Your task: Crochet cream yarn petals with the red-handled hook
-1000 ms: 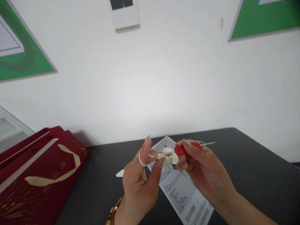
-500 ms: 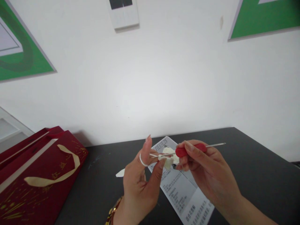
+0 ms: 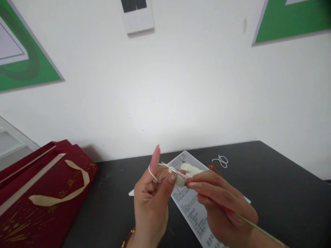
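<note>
My left hand (image 3: 152, 201) pinches a small cream crocheted piece (image 3: 181, 180) between thumb and fingers, its index finger raised. White yarn (image 3: 152, 174) loops round that finger and runs to the piece. A crochet hook (image 3: 190, 181) with a red grip is held in my right hand (image 3: 227, 208); its metal tip meets the work by my left thumb, and its long shaft points to the lower right. Just behind the hands lies a bundle of cream yarn (image 3: 190, 169), partly covered by them. The exact stitch is too small to make out.
A printed sheet (image 3: 190, 210) lies on the black table (image 3: 111, 196) under the hands. Beyond my right hand are a small orange-red item (image 3: 214, 168) and a white cord loop (image 3: 222, 161). Red gift bags (image 3: 69, 172) stand at the left, and a white wall (image 3: 181, 86) rises behind.
My right hand has turned and dropped; the hook's back end now points down to the right instead of up. The orange-red item and white cord loop have come into view.
</note>
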`<state>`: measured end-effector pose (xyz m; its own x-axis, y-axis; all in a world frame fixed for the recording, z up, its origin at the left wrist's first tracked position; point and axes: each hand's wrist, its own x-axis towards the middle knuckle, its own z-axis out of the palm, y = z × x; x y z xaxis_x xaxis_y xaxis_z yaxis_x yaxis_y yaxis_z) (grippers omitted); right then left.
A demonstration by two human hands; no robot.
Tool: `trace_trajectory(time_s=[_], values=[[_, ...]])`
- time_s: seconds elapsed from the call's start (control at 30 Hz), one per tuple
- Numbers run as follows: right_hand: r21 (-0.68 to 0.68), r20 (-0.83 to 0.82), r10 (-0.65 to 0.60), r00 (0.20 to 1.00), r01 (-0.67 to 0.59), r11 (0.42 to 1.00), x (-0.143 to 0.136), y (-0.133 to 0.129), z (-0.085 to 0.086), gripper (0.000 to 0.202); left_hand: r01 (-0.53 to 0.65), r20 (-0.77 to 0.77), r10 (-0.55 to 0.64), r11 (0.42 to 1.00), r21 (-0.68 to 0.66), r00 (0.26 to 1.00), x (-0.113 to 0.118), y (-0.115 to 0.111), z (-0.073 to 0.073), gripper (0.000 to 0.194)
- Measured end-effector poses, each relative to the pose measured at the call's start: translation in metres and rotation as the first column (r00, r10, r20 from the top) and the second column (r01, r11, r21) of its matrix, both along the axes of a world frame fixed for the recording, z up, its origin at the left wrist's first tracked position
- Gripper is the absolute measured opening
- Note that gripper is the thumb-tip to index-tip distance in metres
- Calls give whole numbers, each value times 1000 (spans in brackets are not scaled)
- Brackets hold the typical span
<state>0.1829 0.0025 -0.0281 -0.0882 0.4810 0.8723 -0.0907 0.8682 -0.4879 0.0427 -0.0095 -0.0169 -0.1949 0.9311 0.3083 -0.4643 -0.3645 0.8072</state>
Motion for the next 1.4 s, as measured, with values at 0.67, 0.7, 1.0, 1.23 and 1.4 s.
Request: trace_trajectory(time_s=[0.67, 0.7, 1.0, 1.23, 1.4], values=[[-360, -377, 335, 863, -470, 806, 6, 9, 18, 11, 288, -197, -262, 951, 117, 945, -35, -13, 28, 46], [-359, -357, 338, 871, -462, 811, 7, 10, 18, 11, 296, -198, -271, 949, 108, 942, -36, -13, 29, 46], [-337, -279, 373, 885, -454, 825, 16, 12, 18, 14, 398, -90, -394, 917, 25, 915, -38, -17, 34, 44], [-339, -254, 356, 899, -427, 838, 19, 11, 21, 13, 454, 40, -453, 884, -108, 891, -40, -22, 37, 44], [-346, -220, 372, 902, -429, 834, 24, 9, 23, 14, 554, 59, -552, 831, -47, 832, -42, -17, 35, 42]])
